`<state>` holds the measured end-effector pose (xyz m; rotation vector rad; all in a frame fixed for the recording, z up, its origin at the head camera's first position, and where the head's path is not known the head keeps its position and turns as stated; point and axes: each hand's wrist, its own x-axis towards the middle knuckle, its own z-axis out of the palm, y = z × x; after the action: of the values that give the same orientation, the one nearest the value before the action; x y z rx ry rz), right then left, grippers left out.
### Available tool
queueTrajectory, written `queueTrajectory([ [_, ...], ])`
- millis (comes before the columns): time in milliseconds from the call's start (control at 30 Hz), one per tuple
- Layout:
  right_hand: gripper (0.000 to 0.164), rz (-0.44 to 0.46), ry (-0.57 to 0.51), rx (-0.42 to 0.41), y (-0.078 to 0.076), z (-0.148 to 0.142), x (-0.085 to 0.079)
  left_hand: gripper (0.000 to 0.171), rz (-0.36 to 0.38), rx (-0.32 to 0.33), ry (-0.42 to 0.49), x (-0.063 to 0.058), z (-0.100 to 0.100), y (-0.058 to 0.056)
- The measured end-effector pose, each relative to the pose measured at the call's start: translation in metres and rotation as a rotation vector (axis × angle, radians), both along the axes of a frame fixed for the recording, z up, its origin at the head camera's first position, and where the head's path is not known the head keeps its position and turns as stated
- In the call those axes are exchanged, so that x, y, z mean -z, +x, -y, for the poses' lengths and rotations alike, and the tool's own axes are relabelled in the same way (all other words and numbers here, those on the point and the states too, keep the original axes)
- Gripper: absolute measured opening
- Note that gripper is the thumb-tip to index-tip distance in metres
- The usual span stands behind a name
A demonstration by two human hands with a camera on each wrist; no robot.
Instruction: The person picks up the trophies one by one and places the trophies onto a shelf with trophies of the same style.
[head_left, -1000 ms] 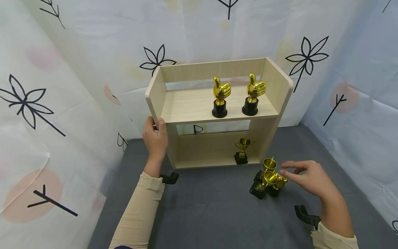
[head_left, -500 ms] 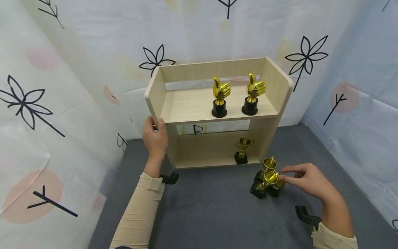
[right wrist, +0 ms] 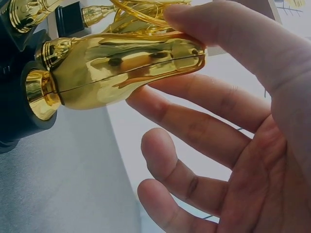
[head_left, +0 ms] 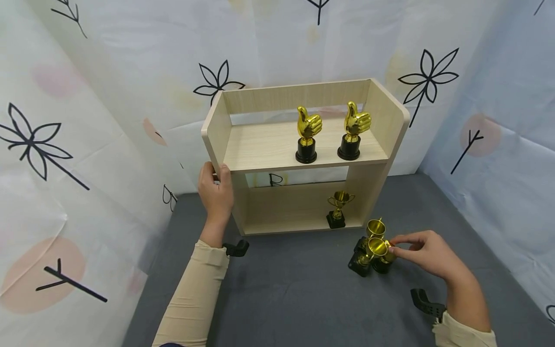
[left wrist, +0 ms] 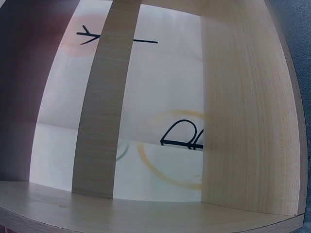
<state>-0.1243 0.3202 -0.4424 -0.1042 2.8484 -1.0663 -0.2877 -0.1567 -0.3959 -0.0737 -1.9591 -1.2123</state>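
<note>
My left hand [head_left: 217, 195] grips the left side panel of a pale wooden two-tier shelf [head_left: 260, 147]. The left wrist view looks into the shelf's lower tier [left wrist: 250, 111]. On the dark table, my right hand [head_left: 433, 253] pinches a gold thumbs-up trophy [right wrist: 121, 68] with a round black base. Its thumb lies on one side and fingertips on the other; the ring and little fingers are loosely bent. Touching or very near that trophy stand two gold cup trophies, the front cup [head_left: 377, 247] and the back cup [head_left: 375, 228], partly hiding it in the head view.
Two thumbs-up trophies, one in the middle [head_left: 306, 132] and one to the right [head_left: 353, 132], stand on the upper tier. A small cup trophy [head_left: 338, 209] stands at the lower tier's right. Patterned cloth walls [head_left: 490, 96] surround the grey table [head_left: 295, 289].
My right hand has come in slightly left and down, and its thumb and fingers have met the thumbs-up trophy. The left hand and shelf stay put.
</note>
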Motion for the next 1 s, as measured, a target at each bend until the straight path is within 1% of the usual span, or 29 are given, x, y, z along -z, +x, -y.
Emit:
queueTrajectory([
  [267,0.033,-0.008,-0.038,-0.013,0.000,0.001,0.004,0.047,-0.013,-0.002,-0.005,0.000,0.000,0.000],
  [467,0.039,-0.016,-0.067,-0.035,-0.002,0.001,0.007,0.045,0.002,0.007,-0.008,0.000,0.001,0.001],
  [800,0.040,-0.020,-0.115,-0.075,-0.006,0.001,0.011,0.045,0.013,0.002,-0.007,-0.001,0.000,0.000],
  [1000,0.045,-0.023,-0.132,-0.092,-0.008,-0.001,0.012,0.044,0.025,-0.003,-0.007,-0.002,0.000,0.000],
])
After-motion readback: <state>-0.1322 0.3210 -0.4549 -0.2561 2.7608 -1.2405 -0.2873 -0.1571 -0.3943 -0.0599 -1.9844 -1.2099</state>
